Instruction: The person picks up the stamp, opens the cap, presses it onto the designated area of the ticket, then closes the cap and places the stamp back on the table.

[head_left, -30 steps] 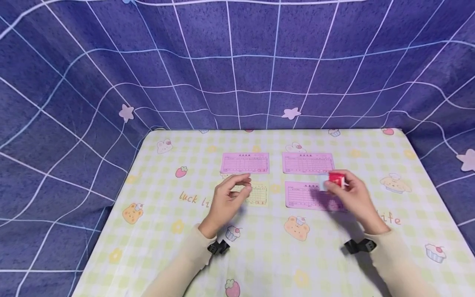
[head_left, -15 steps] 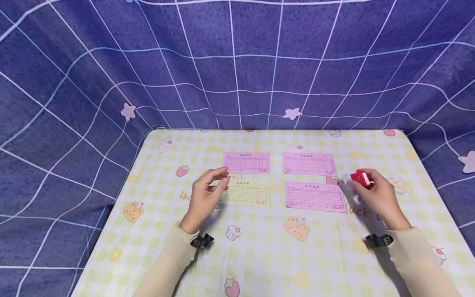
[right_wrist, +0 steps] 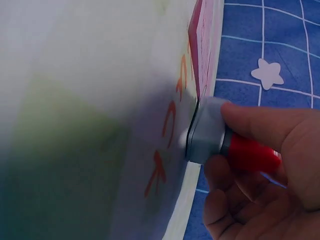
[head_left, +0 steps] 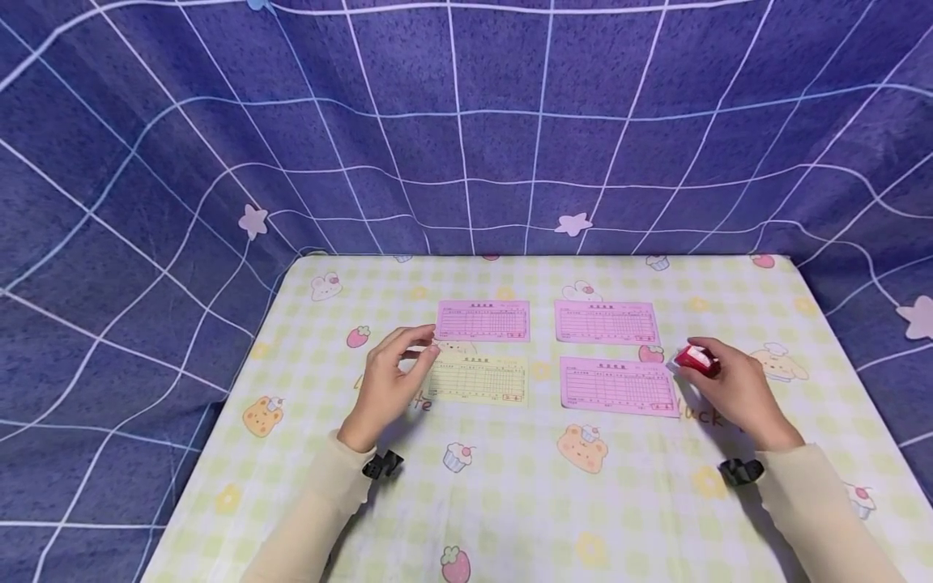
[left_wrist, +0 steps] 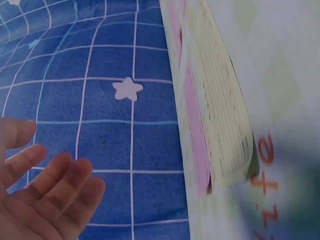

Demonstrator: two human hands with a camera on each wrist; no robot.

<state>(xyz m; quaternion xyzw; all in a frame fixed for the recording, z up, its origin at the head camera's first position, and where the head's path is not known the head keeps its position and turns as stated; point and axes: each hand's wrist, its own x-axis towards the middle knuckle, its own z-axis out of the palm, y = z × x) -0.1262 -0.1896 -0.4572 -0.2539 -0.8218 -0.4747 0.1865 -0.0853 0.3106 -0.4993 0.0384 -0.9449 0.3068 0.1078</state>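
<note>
My right hand (head_left: 743, 397) pinches a small red stamp (head_left: 698, 359) with a clear grey base, just right of the lower right pink form (head_left: 619, 386). In the right wrist view, thumb and fingers hold this stamp (right_wrist: 252, 152) with its base toward the tablecloth; whether it touches the cloth I cannot tell. My left hand (head_left: 389, 380) hovers with loosely bent fingers and nothing in them, beside the left end of the yellow form (head_left: 477, 380). In the left wrist view the yellow form (left_wrist: 225, 100) looks like a thick pad.
Two more pink forms, the upper left one (head_left: 483, 321) and the upper right one (head_left: 607, 322), lie in the back row. A checked, cartoon-print tablecloth (head_left: 525, 502) covers the table. Behind it hangs a blue grid-patterned curtain (head_left: 496, 146).
My right hand has carried the stamp rightward off the lower right pink form and turned it base-down. The left hand has drawn back leftward from over the yellow form.
</note>
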